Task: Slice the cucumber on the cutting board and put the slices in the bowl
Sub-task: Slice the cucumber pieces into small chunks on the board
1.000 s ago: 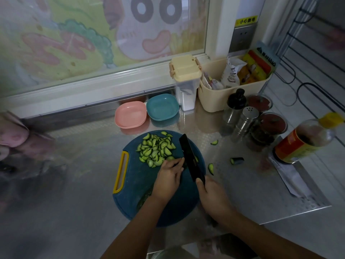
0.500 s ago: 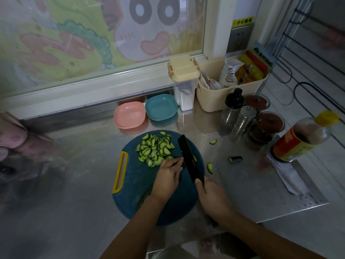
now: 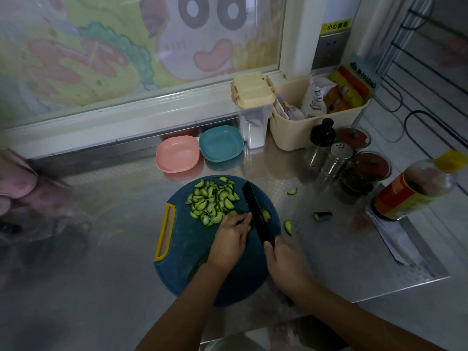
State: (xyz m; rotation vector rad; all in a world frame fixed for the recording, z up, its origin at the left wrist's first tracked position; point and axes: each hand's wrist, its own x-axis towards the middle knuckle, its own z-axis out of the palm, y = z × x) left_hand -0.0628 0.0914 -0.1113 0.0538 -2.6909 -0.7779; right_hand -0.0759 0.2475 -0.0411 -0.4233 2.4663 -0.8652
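A round blue cutting board (image 3: 187, 252) with a yellow handle lies on the steel counter. A heap of green cucumber slices (image 3: 212, 200) sits on its far part. My left hand (image 3: 231, 239) curls over the remaining piece of cucumber, which is mostly hidden under the fingers, just left of the blade. My right hand (image 3: 286, 268) grips the handle of a black knife (image 3: 255, 210), its blade pointing away from me across the board. A pink bowl (image 3: 177, 153) and a teal bowl (image 3: 220, 143) stand empty beyond the board.
Stray cucumber pieces (image 3: 288, 227) and a cut end (image 3: 323, 216) lie on the counter right of the board. Shakers (image 3: 334, 163), jars, a sauce bottle (image 3: 415, 188), a lidded container (image 3: 253, 107) and a beige basket (image 3: 293, 133) crowd the back right. The counter edge runs near right.
The knife and both hands stay at nearly the same spot on the board, with the left hand's fingers pressed close to the blade. The slice heap looks the same.
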